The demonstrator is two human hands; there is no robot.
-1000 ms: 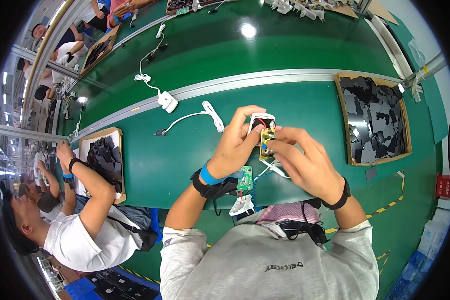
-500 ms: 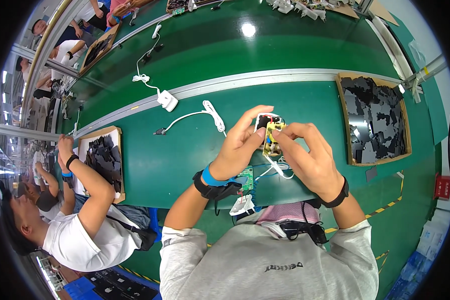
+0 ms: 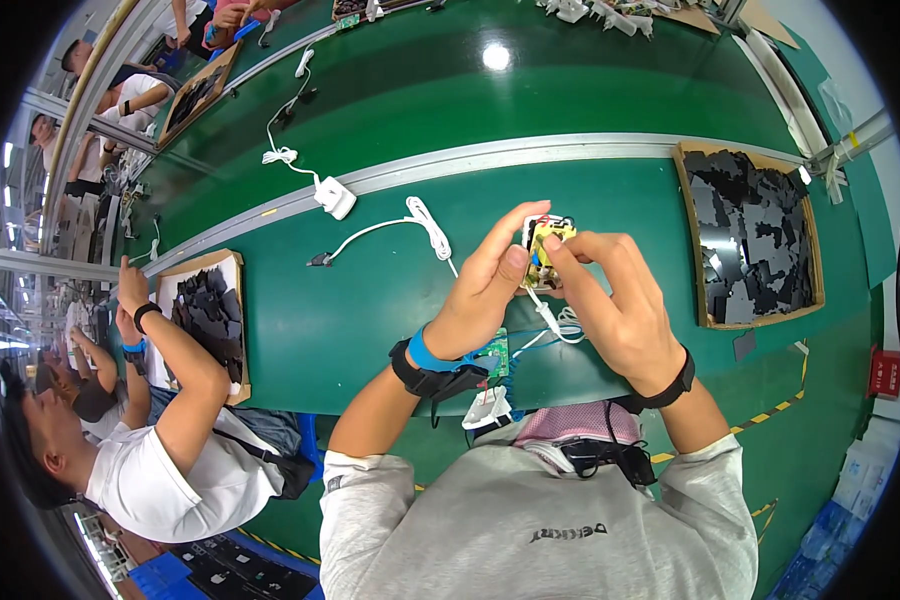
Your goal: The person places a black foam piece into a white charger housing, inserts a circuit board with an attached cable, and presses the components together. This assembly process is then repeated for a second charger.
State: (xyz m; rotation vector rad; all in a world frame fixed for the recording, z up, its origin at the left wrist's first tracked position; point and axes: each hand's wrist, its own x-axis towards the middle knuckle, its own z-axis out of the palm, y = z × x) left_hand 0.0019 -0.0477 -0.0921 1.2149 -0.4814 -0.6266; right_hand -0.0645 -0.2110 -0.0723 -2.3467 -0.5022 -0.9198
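My left hand [image 3: 478,292] is closed round the side of a small white charger housing [image 3: 526,238]. Seated in that housing is a circuit board [image 3: 542,256] with a yellow transformer and small parts, red and black wires at its top end. My right hand [image 3: 618,310] presses a fingertip on the board's face, its other fingers curled at the housing's right side. From the lower end runs a white cable [image 3: 548,318]. Under my left wrist, partly hidden, are a green circuit board [image 3: 496,350] and an open white housing piece [image 3: 487,408] near the table edge.
A box of black plate pieces [image 3: 755,240] stands at right, another box of black pieces [image 3: 208,312] at left beside a co-worker [image 3: 170,460]. A coiled white cable [image 3: 428,228] lies ahead; a white charger [image 3: 335,198] rests by the metal rail [image 3: 490,160].
The circuit board now sits deeper in the white housing, which has tilted to show more of its rim. My right fingertip has shifted onto the board's face; my left hand has barely moved.
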